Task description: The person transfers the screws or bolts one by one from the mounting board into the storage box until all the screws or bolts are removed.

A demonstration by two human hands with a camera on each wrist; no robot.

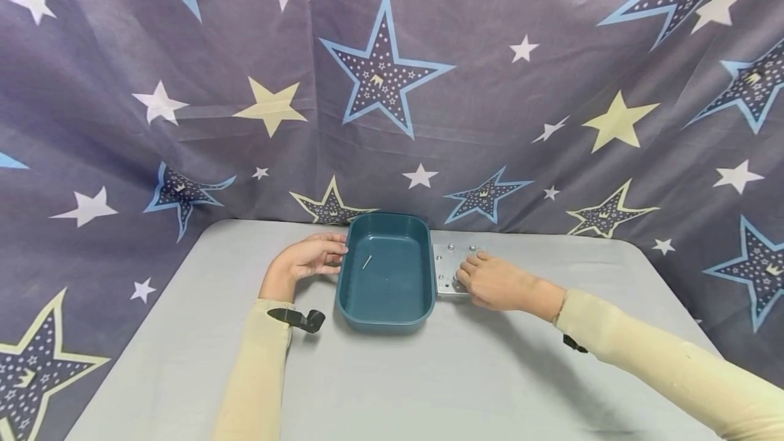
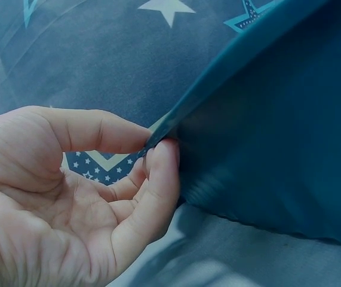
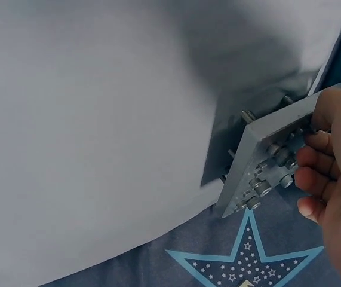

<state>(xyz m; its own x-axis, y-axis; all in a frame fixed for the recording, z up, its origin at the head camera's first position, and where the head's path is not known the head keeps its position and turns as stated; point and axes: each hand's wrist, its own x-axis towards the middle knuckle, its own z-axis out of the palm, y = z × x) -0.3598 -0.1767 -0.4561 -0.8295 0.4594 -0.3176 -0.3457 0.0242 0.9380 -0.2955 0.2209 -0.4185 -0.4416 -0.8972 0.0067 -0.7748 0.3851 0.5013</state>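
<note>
A deep blue plastic tray (image 1: 386, 324) stands on the table with one small screw (image 1: 367, 262) lying inside it. At its left side my left hand (image 1: 312, 256) pinches the rim (image 2: 203, 86) between thumb and fingers, as the left wrist view shows. Against the tray's right side lies a silver metal plate (image 1: 445, 267) set with several bolts (image 3: 261, 188), whose shanks (image 3: 248, 116) stick out underneath. My right hand (image 1: 497, 282) is over the plate, fingers curled in and fingertips at a bolt near its front edge. The hand largely hides that bolt.
A pale grey cloth covers the table (image 1: 380, 386). Behind it and at both sides hangs a dark purple curtain (image 1: 478, 101) printed with stars. Each wrist carries a black strap (image 1: 294, 317).
</note>
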